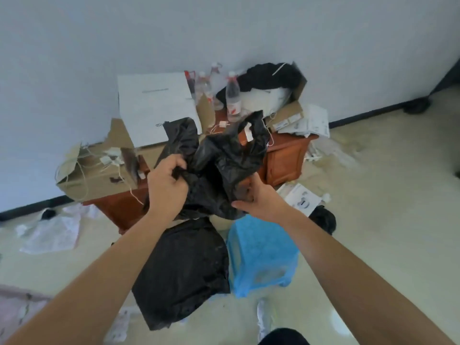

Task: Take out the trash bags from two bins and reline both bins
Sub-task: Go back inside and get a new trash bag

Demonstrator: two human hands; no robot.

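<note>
Currently: left hand (169, 180), right hand (256, 197) both clutching, spreading black bag (224, 155); probably relining; next needing mouth found, lowering toward black-covered bin (179, 270), 6 o'clock.

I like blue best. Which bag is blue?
The blue bag, low on the right. The floor bag beside it and the crumpled bag held above are black.

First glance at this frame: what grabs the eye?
A crumpled black bag held up mid-frame: the left hand grips it, and the right hand is at its lower edge, fingers lost in the plastic. Directly below stand a black-lined bin and a blue-lined bin, side by side. Behind is a wooden cabinet piled with cardboard boxes and water bottles.
</note>
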